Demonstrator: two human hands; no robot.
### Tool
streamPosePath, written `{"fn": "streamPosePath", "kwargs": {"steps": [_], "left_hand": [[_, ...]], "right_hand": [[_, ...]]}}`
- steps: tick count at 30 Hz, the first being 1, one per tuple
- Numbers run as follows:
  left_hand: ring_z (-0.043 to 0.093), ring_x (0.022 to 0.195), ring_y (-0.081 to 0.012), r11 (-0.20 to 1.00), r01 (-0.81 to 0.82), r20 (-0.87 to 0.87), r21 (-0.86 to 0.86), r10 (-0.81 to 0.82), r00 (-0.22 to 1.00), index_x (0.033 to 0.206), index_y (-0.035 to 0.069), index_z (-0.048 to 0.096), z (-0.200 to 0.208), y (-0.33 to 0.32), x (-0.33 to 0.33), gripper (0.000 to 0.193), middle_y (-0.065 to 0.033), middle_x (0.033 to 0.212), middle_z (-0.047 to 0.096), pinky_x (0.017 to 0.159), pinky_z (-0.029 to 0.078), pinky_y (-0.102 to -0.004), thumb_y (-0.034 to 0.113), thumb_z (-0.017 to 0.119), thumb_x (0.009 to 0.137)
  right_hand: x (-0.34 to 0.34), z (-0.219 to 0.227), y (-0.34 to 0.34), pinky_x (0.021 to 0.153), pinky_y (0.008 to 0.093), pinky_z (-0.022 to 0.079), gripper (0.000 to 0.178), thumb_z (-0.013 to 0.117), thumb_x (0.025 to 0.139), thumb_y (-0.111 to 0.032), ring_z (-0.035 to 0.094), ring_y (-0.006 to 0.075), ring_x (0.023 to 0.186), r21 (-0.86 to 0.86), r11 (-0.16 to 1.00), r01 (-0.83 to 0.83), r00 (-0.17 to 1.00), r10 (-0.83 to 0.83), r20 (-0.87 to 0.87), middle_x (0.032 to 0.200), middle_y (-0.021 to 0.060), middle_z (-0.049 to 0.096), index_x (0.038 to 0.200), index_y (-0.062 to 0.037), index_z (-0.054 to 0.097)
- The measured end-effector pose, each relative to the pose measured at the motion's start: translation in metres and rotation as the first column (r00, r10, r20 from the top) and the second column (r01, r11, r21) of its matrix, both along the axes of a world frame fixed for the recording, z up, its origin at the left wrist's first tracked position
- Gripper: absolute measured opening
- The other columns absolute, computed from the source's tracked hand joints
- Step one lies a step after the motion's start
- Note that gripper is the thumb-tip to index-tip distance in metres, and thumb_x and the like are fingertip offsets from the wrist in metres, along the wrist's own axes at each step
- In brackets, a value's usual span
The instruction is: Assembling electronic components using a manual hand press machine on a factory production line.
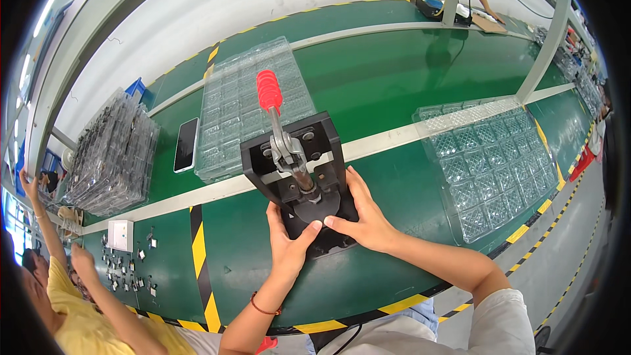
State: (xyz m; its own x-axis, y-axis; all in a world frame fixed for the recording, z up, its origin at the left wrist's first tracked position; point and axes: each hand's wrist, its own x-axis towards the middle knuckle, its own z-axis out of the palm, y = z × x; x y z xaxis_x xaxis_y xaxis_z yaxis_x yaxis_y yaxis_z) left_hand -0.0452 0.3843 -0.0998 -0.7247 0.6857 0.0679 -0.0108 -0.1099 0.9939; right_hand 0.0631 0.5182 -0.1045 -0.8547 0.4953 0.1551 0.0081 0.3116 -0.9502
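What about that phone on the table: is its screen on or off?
Dark, so apparently off: the phone lies face up beside a clear plastic tray, showing only black.

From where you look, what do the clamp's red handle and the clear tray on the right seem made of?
Red handle: probably soft-sheen rubber or plastic, given its moulded ridges. Clear tray: likely thin, glossy plastic; highlights glint and the green table shows through.

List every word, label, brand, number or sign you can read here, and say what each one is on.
There are none that can be read.
Clamp: no legible lettering.
Phone: dark screen, no legible text.
White box: no legible text.
Small parts: too small to tell whether they carry any marks.
Tape: black and yellow stripes, no legible words.
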Motion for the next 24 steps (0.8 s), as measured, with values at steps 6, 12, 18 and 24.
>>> {"fn": "streamPosePath", "kwargs": {"steps": [6,12,18,24], "left_hand": [[0.038,0.123,-0.0221,1.000,0.012,-0.081,-0.018,-0.014,0.997,0.139,-0.001,0.021,-0.0038,0.0008,-0.0012,0.081,-0.0126,0.133,0.037,0.105,0.029,-0.0335,0.006,0.071,0.075],[0.039,0.122,-0.0217,1.000,0.008,-0.094,-0.021,-0.010,0.996,0.138,-0.001,0.023,-0.0035,-0.0025,-0.0022,0.079,-0.0125,0.131,0.039,0.105,0.029,-0.0332,0.007,0.072,0.076],[0.039,0.122,-0.0216,0.998,0.059,-0.019,0.038,-0.058,0.998,0.138,-0.001,0.025,-0.0011,-0.0059,-0.0053,0.079,-0.0131,0.130,0.041,0.105,0.029,-0.0327,0.018,0.073,0.078],[0.040,0.122,-0.0215,0.996,0.081,-0.013,0.030,-0.080,0.997,0.138,-0.001,0.024,0.0017,-0.0059,-0.0047,0.078,-0.0130,0.130,0.040,0.105,0.029,-0.0329,0.019,0.072,0.079]], "right_hand": [[0.0001,-0.0021,-0.0008,0.113,0.0459,0.012,0.088,0.069,0.079,-0.030,0.005,0.0362,0.142,0.049,0.999,0.020,1.000,-0.019,-0.014,0.150,0.0214,0.017,0.144,0.0011,0.018],[0.0000,-0.0025,-0.0016,0.113,0.0458,0.013,0.086,0.069,0.080,-0.030,0.007,0.0366,0.141,0.115,0.993,0.021,1.000,-0.019,-0.023,0.149,0.0201,0.019,0.143,0.0009,0.019],[0.0027,-0.0068,0.0024,0.113,0.0457,0.012,0.088,0.067,0.082,-0.037,0.007,0.0362,0.141,0.111,0.994,-0.003,0.999,0.008,-0.047,0.149,0.0202,0.019,0.144,0.0023,0.018],[0.0035,-0.0049,0.0019,0.113,0.0454,0.011,0.090,0.065,0.083,-0.040,0.006,0.0356,0.142,0.085,0.996,-0.012,0.999,0.016,-0.039,0.149,0.0205,0.018,0.144,0.0041,0.016]]}}
